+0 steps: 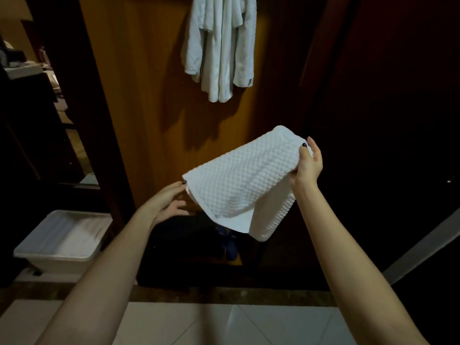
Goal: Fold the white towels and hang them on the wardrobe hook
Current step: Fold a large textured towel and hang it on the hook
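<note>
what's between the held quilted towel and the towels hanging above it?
Only bare wooden wardrobe panel, shadowed, lies between the quilted towel gripped by the right hand and the hanging towels, per the head view.

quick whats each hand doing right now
Left hand: open, fingertips at the lower edge of the white towel.
Right hand: holding the white towel by its upper end.
</note>
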The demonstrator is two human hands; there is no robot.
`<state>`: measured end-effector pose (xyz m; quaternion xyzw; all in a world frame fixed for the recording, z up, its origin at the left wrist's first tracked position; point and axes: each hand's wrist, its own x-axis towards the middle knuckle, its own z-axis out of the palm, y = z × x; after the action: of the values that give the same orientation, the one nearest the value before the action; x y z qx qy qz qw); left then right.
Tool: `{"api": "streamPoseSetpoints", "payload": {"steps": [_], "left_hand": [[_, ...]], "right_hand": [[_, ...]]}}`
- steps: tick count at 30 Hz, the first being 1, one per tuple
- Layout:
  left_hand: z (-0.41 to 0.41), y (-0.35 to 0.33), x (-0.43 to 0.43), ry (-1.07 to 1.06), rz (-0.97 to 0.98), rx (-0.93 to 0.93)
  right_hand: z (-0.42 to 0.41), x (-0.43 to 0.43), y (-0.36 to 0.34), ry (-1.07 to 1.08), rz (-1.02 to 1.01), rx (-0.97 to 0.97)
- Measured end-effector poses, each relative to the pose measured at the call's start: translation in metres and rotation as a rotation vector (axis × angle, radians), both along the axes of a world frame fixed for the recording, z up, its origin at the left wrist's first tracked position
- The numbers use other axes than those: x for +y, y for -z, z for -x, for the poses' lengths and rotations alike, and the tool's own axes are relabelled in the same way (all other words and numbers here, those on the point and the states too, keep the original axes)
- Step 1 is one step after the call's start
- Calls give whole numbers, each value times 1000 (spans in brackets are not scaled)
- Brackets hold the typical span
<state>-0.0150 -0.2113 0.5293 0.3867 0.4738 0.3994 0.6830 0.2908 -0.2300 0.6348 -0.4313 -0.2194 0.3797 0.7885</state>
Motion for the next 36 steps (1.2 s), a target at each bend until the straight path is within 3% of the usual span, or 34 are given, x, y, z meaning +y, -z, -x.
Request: {"api": "streamPoseSetpoints", "payload": {"steps": [3,6,11,13,17,20,23,26,30,36], "left_hand": [[-13,1,-3,-207,-35,-207],[-39,1,-13,-128,-65,-361],[-79,8,-23,10,-238,-245],[-89,7,-24,-83,-227,-209],[-114,6,-32,-111,-77,-462],[-139,11,-48,-12,-234,-192],[-152,15,-53,-75,-401,33],[-146,5,-47,-77,-573,76],[-119,-18,-36,-261,-655,65],[-82,-78,-20,-403,-908,254]], "right_hand": [[-1,4,-6,33,-38,38],[4,7,-10,45,-55,57],[6,7,-17,45,-118,120],[1,6,-19,48,-141,132],[-4,6,-24,66,-169,165],[-3,4,-29,45,-186,171],[-4,2,-34,10,-224,194],[-10,2,-39,-1,-258,174],[-21,3,-40,64,-240,123],[-28,6,-26,115,-90,50]]}}
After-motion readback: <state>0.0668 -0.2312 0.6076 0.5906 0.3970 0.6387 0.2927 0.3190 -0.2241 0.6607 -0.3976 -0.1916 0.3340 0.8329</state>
